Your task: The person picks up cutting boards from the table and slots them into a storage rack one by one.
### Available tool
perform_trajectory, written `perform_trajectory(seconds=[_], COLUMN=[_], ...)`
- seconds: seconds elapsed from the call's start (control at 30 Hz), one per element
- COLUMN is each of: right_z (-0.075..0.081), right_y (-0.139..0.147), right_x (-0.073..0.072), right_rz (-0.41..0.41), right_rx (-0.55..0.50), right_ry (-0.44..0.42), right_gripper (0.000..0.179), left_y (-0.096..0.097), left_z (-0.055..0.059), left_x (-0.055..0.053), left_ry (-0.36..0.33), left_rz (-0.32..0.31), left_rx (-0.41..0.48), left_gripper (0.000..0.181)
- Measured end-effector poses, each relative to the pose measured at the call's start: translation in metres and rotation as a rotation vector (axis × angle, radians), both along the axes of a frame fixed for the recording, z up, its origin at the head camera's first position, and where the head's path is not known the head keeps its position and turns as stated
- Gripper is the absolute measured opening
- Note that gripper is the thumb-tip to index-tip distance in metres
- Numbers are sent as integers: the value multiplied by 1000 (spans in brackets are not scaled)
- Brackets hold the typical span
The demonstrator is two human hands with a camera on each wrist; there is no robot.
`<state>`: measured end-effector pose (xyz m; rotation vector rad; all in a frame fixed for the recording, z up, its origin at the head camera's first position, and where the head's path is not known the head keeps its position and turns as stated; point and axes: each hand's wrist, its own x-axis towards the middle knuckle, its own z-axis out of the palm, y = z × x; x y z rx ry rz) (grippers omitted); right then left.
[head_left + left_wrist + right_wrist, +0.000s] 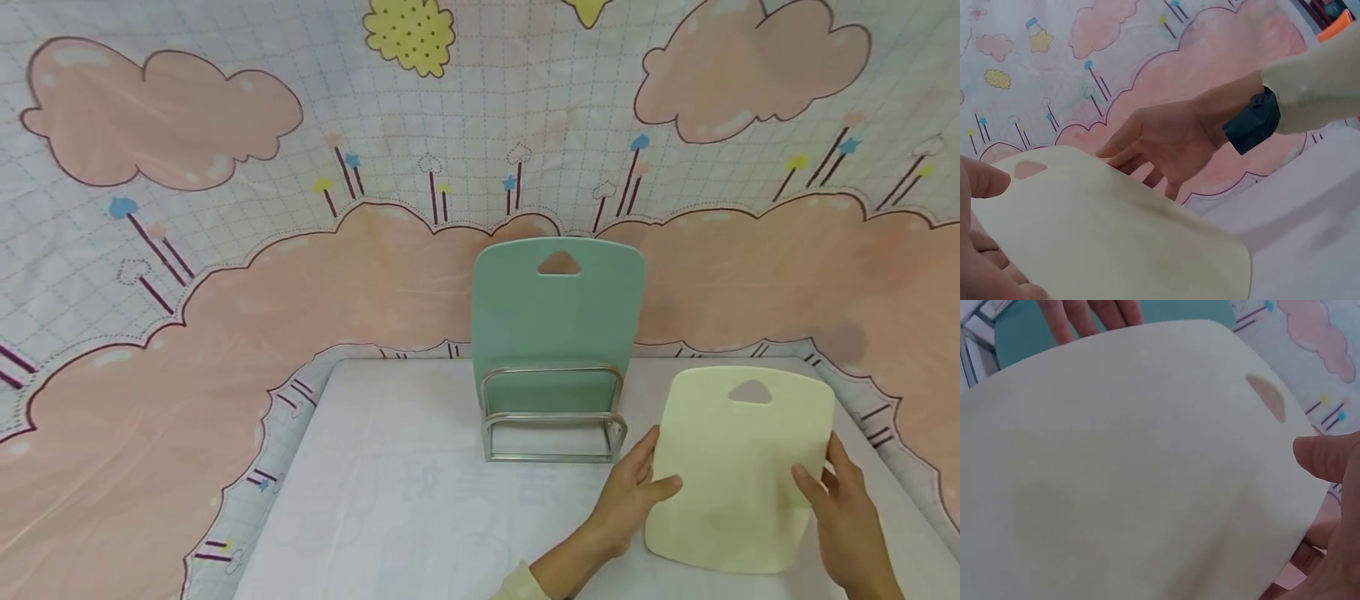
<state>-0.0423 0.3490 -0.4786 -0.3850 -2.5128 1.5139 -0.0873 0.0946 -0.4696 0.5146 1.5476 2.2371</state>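
A cream cutting board point(731, 475) with a rounded triangular handle hole is held tilted up at the right side of the table. My left hand point(624, 502) grips its left edge, thumb on the front face and fingers behind. On the opposite edge my right hand point(849, 521) holds it too, its thumb over the front. The right wrist view shows the right thumb point(1325, 456) near the board's edge, with left-hand fingertips at the far edge. Left of the board, a green cutting board point(555, 321) stands upright in a metal wire rack point(551, 417).
A white-covered table point(397, 500) lies beneath. Behind it hangs a cloth point(405, 283) printed with pink clouds and stars. The rack stands near the table's back edge, close to my left hand. A dark band point(1254, 122) circles the right wrist below a pale sleeve.
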Motion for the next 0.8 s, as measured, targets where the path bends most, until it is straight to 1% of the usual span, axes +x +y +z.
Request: perform_trajectory(seconds=[0.1, 0.3, 0.37, 0.43, 0.53, 0.57, 0.67, 0.8], right_z=[1, 6, 7, 6, 5, 5, 5, 1], right_y=[0, 0, 1, 2, 3, 3, 4, 3], right_x=[2, 3, 4, 4, 4, 4, 5, 5], right_rz=[34, 86, 108, 140, 181, 189, 192, 219], right_rx=[19, 31, -21, -128, -260, -286, -234, -318], right_ry=[38, 94, 112, 147, 185, 191, 209, 299], right_gripper=[70, 71, 71, 71, 72, 72, 73, 72], left_y=[-1, -2, -3, -3, -4, -4, -5, -5], left_z=[1, 1, 2, 2, 0, -1, -4, -7], left_x=[1, -1, 0, 0, -1, -1, -4, -5], left_ry=[49, 177, 214, 248, 281, 288, 296, 309], left_rz=[0, -8, -15, -17, -13, -10, -6, -10], left_rx=[-42, -70, -77, -92, -109, -110, -87, -66], left_gripper=[66, 68, 69, 69, 70, 70, 70, 70])
